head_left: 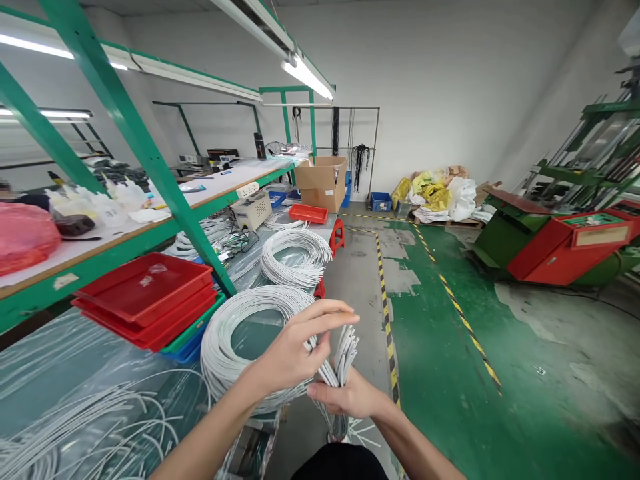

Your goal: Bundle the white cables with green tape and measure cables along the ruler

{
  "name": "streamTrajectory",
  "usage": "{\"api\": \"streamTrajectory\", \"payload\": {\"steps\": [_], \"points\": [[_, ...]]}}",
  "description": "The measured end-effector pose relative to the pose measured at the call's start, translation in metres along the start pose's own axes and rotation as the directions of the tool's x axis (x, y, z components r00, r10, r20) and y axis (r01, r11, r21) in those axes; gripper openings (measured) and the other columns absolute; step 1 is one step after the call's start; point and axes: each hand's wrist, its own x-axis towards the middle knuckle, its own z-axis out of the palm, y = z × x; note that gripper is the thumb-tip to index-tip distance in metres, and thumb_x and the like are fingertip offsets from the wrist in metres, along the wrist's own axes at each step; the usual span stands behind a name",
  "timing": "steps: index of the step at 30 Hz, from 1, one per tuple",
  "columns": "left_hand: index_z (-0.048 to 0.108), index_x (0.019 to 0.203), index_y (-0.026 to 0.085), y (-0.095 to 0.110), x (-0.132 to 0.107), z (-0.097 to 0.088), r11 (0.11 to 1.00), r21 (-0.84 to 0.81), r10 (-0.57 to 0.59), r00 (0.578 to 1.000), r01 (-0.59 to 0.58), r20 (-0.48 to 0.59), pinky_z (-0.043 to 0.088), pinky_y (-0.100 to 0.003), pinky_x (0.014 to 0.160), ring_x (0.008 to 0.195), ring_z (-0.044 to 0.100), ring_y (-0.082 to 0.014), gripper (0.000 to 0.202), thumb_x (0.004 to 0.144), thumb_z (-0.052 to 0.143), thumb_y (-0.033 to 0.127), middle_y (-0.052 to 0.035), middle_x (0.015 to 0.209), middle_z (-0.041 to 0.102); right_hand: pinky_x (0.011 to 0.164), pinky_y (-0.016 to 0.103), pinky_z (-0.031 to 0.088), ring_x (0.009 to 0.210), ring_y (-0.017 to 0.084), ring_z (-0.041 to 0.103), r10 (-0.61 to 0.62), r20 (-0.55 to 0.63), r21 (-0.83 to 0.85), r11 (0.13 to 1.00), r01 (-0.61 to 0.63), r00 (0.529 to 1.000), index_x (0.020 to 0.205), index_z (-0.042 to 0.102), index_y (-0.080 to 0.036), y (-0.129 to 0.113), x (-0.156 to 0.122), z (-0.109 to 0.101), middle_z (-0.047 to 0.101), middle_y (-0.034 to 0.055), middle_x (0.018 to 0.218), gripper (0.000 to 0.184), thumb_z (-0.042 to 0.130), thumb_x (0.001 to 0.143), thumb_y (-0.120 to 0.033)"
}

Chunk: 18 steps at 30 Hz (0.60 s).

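My right hand (347,397) is closed around a bundle of white cable ends (343,360) that stand up out of the fist. My left hand (295,347) is above it, fingers stretched out and pressed together against the tips of the cables. Both hands are just off the right edge of a workbench (60,373). A large coil of white cable (240,340) lies on the bench right behind my left hand. A second coil (295,257) lies farther back.
Stacked red trays (145,297) sit on the bench under a green-framed shelf (125,120). Loose white cables (85,427) lie near left. A cardboard box (323,181), red stool (338,235), hazard-striped floor line (385,300), red-green machine (560,247) and bags (440,197) stand beyond.
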Motion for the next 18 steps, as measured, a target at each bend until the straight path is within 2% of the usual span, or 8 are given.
{"api": "streamTrajectory", "payload": {"steps": [4,8,12,18], "points": [[0.067,0.119,0.026,-0.0007,0.0014,0.0003,0.999,-0.002,0.052,0.998,-0.052,-0.047,0.054,-0.033,0.094,0.112,0.062,-0.0178,0.054,0.083,0.043,-0.007,-0.0052,0.12,0.066,0.034,0.021,0.025,0.037,0.007,0.028,0.009,0.014,0.0,1.0,-0.009,1.0,0.071,0.043,-0.02,-0.0041,0.0013,0.0008,0.034,-0.009,0.049,0.051,0.071,0.084,-0.061],[0.065,0.117,0.023,-0.0025,-0.0001,0.0021,0.999,0.027,0.034,0.996,-0.032,-0.077,0.053,-0.033,0.096,0.11,0.064,-0.0173,0.05,0.081,0.046,-0.007,-0.0045,0.115,0.069,0.034,0.022,0.025,0.038,0.007,0.028,-0.013,0.023,0.017,1.0,0.013,1.0,0.069,0.042,-0.02,-0.0069,0.0018,0.0014,0.032,-0.0088,0.049,0.051,0.072,0.084,-0.06],[0.062,0.112,0.02,-0.0048,-0.0029,0.0028,0.998,0.063,0.024,0.99,-0.016,-0.137,0.053,-0.033,0.093,0.106,0.064,-0.0179,0.043,0.079,0.049,-0.005,-0.0059,0.111,0.068,0.034,0.022,0.024,0.038,0.007,0.027,-0.011,0.036,0.039,0.999,0.01,0.999,0.068,0.041,-0.021,-0.0052,0.0019,0.001,0.031,-0.0089,0.049,0.051,0.072,0.084,-0.058],[0.058,0.102,0.017,-0.0036,-0.0045,0.0002,0.995,0.068,0.079,0.977,-0.067,-0.196,0.052,-0.035,0.082,0.094,0.062,-0.0189,0.024,0.082,0.053,0.005,-0.0079,0.099,0.063,0.035,0.022,0.023,0.037,0.007,0.027,0.023,0.042,0.071,0.997,-0.026,0.999,0.069,0.04,-0.021,-0.0012,0.0042,-0.0004,0.031,-0.0094,0.049,0.052,0.074,0.083,-0.058]]}}
